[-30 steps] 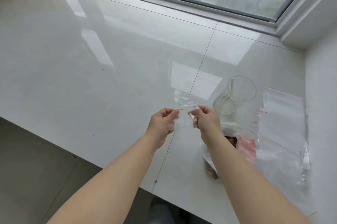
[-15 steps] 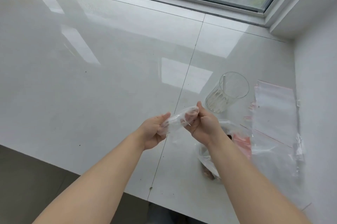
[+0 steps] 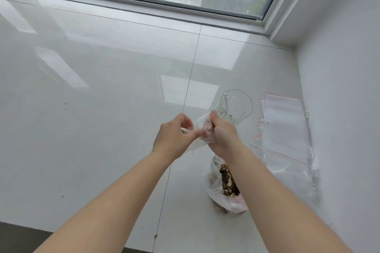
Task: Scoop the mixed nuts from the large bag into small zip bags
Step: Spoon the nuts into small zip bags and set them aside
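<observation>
Tiled window ledge (image 3: 102, 108) carries it all, right by the wall. Stack of empty zip bags (image 3: 285, 129) lies flat far right; could slide if brushed. Large bag of mixed nuts (image 3: 224, 182) sits under the right forearm w/ mouth open, so a dropped elbow prob tips it and spills nuts. Clear glass (image 3: 236, 108) w/ a white scoop handle inside stands just behind the hands; knuckles could knock it. Small zip bag (image 3: 202, 132) is held in the air btwn both hands: left hand (image 3: 174, 137) pinches one side, right hand (image 3: 223, 136) grips the other. Film is slippery, so the seal may not part or the bag may slip.
</observation>
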